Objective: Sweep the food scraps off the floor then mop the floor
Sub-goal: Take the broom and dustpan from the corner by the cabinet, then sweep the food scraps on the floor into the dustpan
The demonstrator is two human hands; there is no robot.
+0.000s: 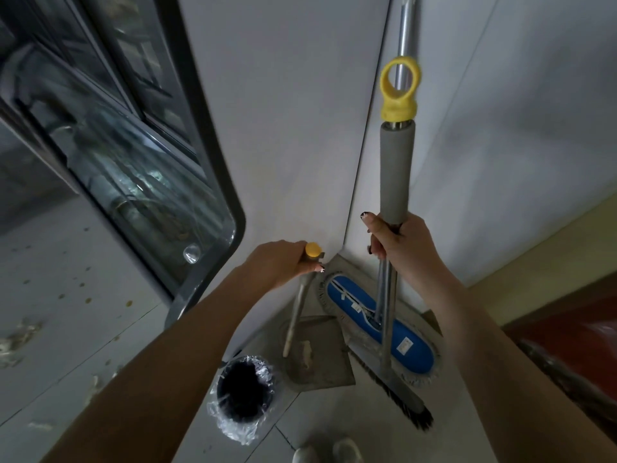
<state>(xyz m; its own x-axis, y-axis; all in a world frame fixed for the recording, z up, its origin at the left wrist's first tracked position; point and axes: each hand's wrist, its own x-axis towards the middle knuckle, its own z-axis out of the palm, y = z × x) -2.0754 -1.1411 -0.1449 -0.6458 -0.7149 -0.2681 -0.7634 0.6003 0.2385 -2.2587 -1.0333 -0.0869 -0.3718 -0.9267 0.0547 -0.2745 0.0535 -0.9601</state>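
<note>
In a white wall corner, my right hand (402, 243) grips the broom handle (395, 168) just below its grey foam sleeve and yellow ring cap. The broom's dark bristle head (397, 394) rests on the floor. My left hand (280, 262) holds the yellow-capped top of the dustpan handle (295, 315). The grey dustpan (319, 357) stands on the floor with pale scraps in it. A blue flat mop head (405, 342) with a fringe lies behind the broom, its metal pole leaning in the corner. Food scraps (20, 342) lie scattered on the light tiles at the left.
A small black bin (245, 389) lined with clear plastic stands on the floor by the dustpan. A dark-framed glass door (140, 182) fills the left. A dark red surface (574, 349) is at the right edge. My white shoes (329, 452) show at the bottom.
</note>
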